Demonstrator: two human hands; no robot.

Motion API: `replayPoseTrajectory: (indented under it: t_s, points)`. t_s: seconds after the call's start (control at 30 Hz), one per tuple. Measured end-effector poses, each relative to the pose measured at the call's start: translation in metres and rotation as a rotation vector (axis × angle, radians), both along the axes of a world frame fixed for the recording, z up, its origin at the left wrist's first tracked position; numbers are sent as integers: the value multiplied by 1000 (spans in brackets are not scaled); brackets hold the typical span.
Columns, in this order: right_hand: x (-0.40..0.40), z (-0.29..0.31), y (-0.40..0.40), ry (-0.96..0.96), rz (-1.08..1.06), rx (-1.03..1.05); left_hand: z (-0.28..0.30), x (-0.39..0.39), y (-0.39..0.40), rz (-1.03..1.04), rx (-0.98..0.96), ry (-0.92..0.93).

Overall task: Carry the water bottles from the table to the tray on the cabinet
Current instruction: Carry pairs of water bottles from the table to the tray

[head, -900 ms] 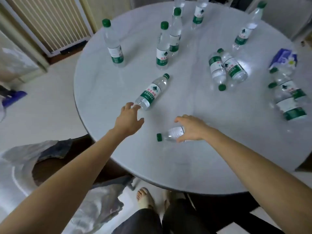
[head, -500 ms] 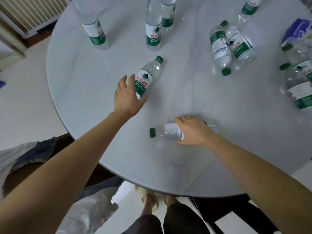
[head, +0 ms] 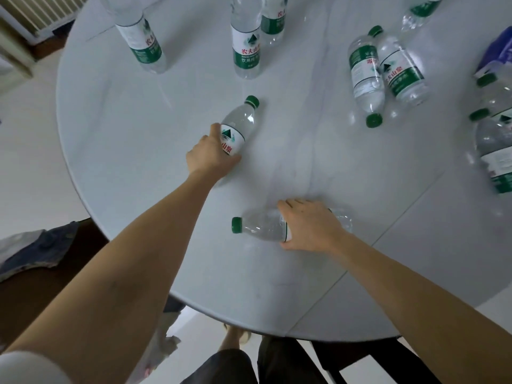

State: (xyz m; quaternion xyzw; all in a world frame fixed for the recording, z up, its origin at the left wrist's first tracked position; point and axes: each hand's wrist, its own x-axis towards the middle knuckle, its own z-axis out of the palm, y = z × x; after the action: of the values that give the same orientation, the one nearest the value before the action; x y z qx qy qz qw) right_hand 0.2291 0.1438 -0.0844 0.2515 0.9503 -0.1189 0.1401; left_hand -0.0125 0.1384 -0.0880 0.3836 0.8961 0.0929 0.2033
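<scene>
So we've got both hands down on the round white surface (head: 138,151), each on its own water bottle. Our left hand (head: 209,156) is wrapped around the lower half of a bottle (head: 238,128) lying on its side, fingers curled over the label, so that grip is grasping the bottle. Its green cap (head: 252,101) points away from the grip, up and to the right, and the bottle looks like it's lying flat on the surface.

Our right hand (head: 310,225) is clamped over the middle of a second bottle (head: 263,227), also lying on its side, nearer to us than the left grip. Its cap (head: 237,225) sticks out to the left of the grip, and the clear bottom end pokes out on the right side of the hand. Thumb is tucked under the near side, fingers over the top, so that grip is grasping too.

Farther out beyond the left grip there are upright bottles: one off to the left (head: 141,42) and a pair standing close together (head: 246,48). Beyond and to the right of the right grip, two more bottles (head: 388,70) lie touching side by side, and a couple more (head: 496,145) sit at the far right edge near a blue and white pack (head: 498,51). The tray and cabinet aren't anywhere in the shot.
</scene>
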Motion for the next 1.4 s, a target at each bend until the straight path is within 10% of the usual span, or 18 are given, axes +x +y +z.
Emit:
replayPoseTrajectory:
  t_s: [0.23, 0.5, 1.4]
  points:
    - [-14, 12, -11, 96, -200, -43, 45, 0, -93, 358, 416, -463]
    - [-97, 83, -65, 483, -527, -686, 124, 6, -236, 741, 836, -642]
    - [-239, 183, -874, 16, 270, -1453, 172, 116, -1020, 1536, 1424, -117]
